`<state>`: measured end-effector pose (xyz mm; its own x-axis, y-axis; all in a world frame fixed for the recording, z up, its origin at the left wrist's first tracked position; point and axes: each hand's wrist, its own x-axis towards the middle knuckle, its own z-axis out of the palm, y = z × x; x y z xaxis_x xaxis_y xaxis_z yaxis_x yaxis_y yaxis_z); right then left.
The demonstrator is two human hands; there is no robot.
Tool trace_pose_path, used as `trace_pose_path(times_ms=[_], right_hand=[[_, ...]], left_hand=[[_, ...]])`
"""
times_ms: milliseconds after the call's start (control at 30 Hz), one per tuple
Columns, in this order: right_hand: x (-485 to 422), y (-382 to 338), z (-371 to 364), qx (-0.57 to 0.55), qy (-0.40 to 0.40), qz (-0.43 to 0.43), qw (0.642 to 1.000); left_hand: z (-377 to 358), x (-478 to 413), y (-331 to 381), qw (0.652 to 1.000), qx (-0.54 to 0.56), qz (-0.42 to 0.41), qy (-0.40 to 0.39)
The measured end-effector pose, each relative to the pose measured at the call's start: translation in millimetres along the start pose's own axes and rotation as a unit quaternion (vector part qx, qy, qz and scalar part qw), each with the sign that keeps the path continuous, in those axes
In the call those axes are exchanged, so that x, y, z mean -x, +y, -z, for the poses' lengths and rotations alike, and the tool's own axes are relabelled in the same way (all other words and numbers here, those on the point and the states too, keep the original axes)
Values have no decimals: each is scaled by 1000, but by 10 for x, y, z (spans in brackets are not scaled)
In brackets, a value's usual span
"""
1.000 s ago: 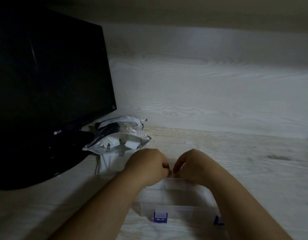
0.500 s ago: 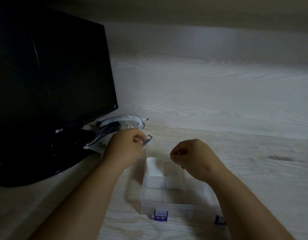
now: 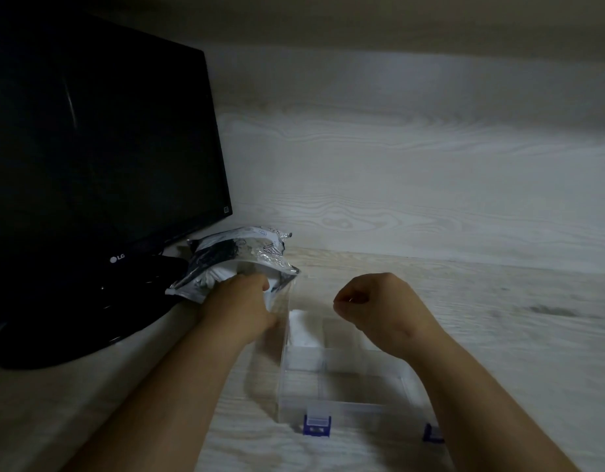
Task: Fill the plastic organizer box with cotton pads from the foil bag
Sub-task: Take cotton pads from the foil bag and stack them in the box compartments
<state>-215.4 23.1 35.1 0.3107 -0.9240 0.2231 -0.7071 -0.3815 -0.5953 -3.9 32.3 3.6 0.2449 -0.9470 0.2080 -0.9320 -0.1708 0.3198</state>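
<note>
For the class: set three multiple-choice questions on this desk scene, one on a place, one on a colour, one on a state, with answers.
1. Where does the foil bag lie, relative to the organizer box?
A) inside it
B) left of it, beside the monitor's base
C) right of it

2. What colour are the box's latches?
A) red
B) blue
C) green

3. What is the left hand doing?
A) pressing the box's wall
B) lifting a latch
C) reaching into the bag's mouth

Answers:
1 B, the bag leans against the base.
2 B, both front latches show blue.
3 C, its fingers vanish inside the bag's opening.
</note>
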Motion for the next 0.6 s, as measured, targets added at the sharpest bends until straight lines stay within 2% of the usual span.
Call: trace_pose_path(times_ms=[167, 433, 500, 600], right_hand=[[16, -13, 4, -4, -3, 0, 1000], [23, -40, 13, -4, 1, -7, 1000], [26, -42, 25, -11, 4, -11, 1000], [12, -30, 35, -35, 20, -20, 999]], left_hand=[[-5, -18, -26, 999, 21, 9, 26], [30, -45, -13, 987, 87, 17, 136], [55, -31, 49, 975, 149, 19, 167], [99, -8, 160, 940, 308, 34, 143]])
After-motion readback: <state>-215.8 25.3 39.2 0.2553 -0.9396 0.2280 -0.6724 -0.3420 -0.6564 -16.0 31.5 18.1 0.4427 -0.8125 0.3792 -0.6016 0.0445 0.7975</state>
